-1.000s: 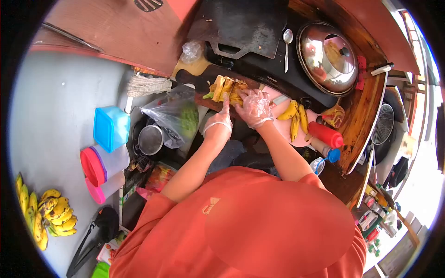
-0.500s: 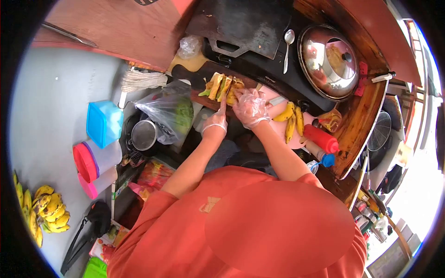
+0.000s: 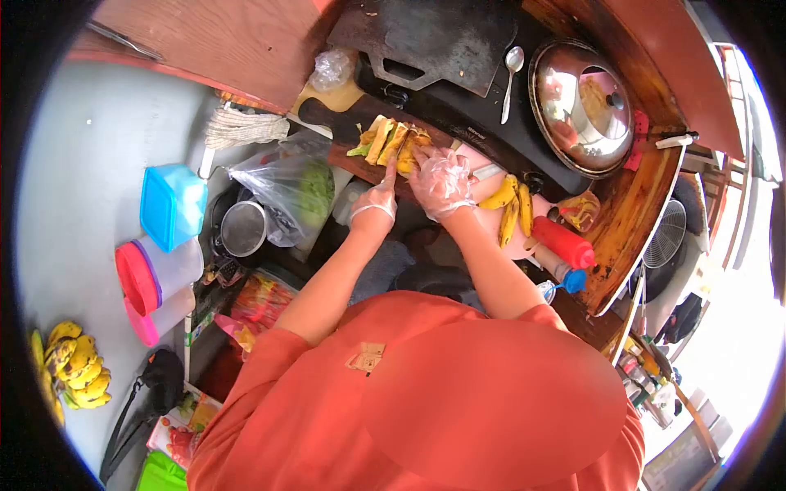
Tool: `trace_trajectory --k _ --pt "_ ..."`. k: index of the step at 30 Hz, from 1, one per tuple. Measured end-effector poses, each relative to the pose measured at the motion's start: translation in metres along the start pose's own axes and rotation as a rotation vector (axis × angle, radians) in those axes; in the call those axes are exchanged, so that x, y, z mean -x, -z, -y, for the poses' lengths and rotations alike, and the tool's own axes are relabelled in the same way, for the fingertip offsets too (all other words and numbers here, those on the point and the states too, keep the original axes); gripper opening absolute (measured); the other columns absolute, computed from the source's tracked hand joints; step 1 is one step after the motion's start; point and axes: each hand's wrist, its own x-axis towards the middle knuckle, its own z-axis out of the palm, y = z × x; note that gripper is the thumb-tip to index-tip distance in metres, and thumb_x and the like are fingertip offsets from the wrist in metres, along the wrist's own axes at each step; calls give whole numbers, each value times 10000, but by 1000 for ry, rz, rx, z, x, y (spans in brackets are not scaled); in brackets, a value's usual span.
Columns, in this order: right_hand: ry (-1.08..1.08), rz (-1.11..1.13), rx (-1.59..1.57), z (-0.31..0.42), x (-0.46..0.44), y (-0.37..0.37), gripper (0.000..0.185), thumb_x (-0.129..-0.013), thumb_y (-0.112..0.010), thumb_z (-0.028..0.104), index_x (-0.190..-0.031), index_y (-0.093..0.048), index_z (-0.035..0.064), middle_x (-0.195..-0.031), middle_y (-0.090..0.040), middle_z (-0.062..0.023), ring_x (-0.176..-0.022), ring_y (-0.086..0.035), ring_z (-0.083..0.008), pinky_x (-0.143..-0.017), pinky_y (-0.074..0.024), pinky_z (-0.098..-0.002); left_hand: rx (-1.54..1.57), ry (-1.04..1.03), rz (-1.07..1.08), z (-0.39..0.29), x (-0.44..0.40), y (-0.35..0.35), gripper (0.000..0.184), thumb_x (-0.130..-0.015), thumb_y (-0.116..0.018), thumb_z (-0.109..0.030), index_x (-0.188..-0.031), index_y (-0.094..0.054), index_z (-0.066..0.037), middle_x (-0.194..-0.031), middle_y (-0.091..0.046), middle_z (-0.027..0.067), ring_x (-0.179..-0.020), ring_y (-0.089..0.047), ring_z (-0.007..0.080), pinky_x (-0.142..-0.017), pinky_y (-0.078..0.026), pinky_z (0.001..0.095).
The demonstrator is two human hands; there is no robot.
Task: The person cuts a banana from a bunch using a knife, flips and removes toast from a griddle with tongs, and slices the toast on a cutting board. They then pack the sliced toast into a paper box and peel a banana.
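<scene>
Several yellow-brown banana pieces (image 3: 391, 141) lie side by side on the dark wooden board (image 3: 348, 131). My left hand (image 3: 377, 200), in a clear plastic glove, points its index finger at the lower edge of the pieces, the other fingers curled in. My right hand (image 3: 444, 180), gloved too, rests at the right end of the pieces with its fingers spread over them. A knife (image 3: 486, 172) lies on the pink board (image 3: 490, 217) just right of that hand. Beside it are unpeeled bananas (image 3: 509, 214).
A griddle plate (image 3: 426, 41), a spoon (image 3: 512, 78) and a lidded pan (image 3: 580, 106) stand beyond the boards. Red bottle (image 3: 563, 242) at right. Plastic bag (image 3: 286, 192), sieve (image 3: 243, 229), blue container (image 3: 173, 207) and banana bunch (image 3: 78, 364) at left.
The whole view has shifted slightly, carrying the surroundings left. Both hands stay at the banana pieces, and my left index finger still touches their lower edge.
</scene>
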Motion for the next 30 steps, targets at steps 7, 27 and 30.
trace_trajectory --k 7,27,30 --pt "-48 6 -21 0 6 3 440 -901 -607 340 -1290 -682 148 -1422 -551 -110 -1270 -508 -318 -1033 -386 -506 29 -23 14 7 1 1 796 -951 -487 -109 -1650 -136 -255 -1028 -727 254 -915 -722 418 -822 -565 514" --pt "-679 -14 -561 -13 15 -14 491 -864 -705 454 -1128 -758 43 -1093 -737 -216 -1089 -681 -362 -1103 -394 -461 -31 -173 -52 -24 39 30 972 -874 -603 -82 -1654 -30 -174 -1019 -734 205 -856 -717 406 -773 -567 526" --pt "-675 5 -520 -15 13 -17 505 -873 -677 460 -1120 -760 28 -1129 -734 -225 -1115 -675 -380 -1119 -378 -454 -42 -164 -42 -23 39 29 930 -885 -590 -94 -1655 -72 -167 -1031 -735 205 -859 -717 405 -772 -570 519"
